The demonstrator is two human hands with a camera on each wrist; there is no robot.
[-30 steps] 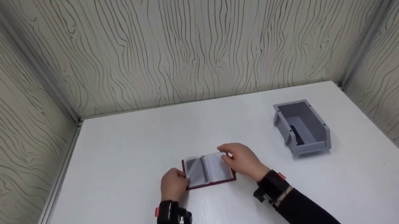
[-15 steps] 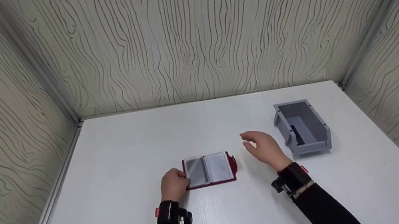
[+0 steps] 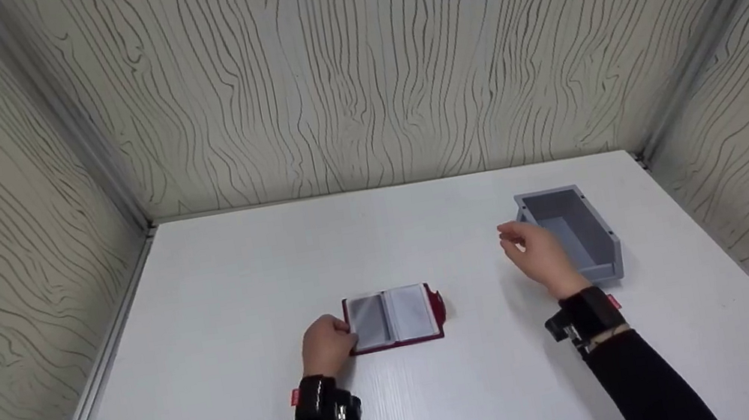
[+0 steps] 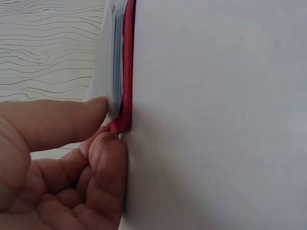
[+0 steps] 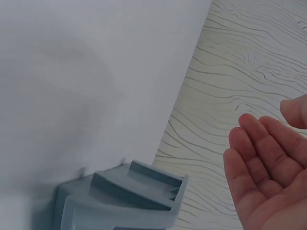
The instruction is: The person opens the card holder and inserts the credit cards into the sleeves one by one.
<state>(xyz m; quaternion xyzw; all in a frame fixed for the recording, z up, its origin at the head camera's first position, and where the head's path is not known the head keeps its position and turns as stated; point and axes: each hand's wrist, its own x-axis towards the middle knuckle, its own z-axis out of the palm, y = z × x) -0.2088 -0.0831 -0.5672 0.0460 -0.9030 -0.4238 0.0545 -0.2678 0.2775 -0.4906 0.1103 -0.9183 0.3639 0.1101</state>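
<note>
A small red card holder (image 3: 410, 314) lies spread on the table with its clear plastic sleeves facing up and a red clasp tab at its right side. My left hand (image 3: 327, 346) pinches its left edge, thumb on top and the other fingers curled at the cover (image 4: 127, 72). Held above the table, my right hand (image 3: 541, 260) has loosely bent fingers and nothing in it. It overlaps the left side of a grey plastic bin (image 3: 607, 271) in the head view. In the right wrist view the palm (image 5: 273, 177) faces the camera, apart from the bin (image 5: 120, 201).
The white table (image 3: 241, 278) is bordered by wood-patterned panels (image 3: 351, 69) at the back and both sides. The bin stands at the right; part of its inside is hidden behind my right hand.
My right hand has let go of the card holder's right side and moved right, up to the bin. The left hand keeps its place, and the card holder lies still.
</note>
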